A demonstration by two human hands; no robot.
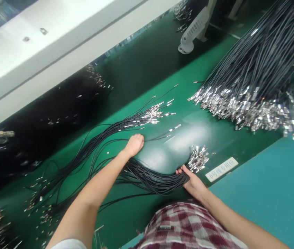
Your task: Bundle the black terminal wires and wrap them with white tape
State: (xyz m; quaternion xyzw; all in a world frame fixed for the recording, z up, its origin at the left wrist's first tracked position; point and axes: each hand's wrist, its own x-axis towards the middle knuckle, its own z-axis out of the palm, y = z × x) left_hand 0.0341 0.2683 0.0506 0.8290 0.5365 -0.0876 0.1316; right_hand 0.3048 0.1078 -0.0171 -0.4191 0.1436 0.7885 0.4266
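Note:
Close to my body, my right hand (193,180) is wrapped round a thick bundle of black cables (154,178), just behind their silvery metal end connectors (198,158). Left of it, my left hand (135,144) is closed in a fist over a few thin black cables (154,139), whose metal-tipped ends stick out to the right. Its fingertips are hidden from above. Beyond the fist, another loose bunch of black cables (102,133) lies across the green table, with its bright ends (153,113) fanned out to the right.
A large pile of black cables (261,65) with metal ends covers the right side of the green table (167,152). A white shelf (58,45) overhangs the far left. A white handheld device (193,31) stands behind. A lettered label (221,169) sits near the front edge.

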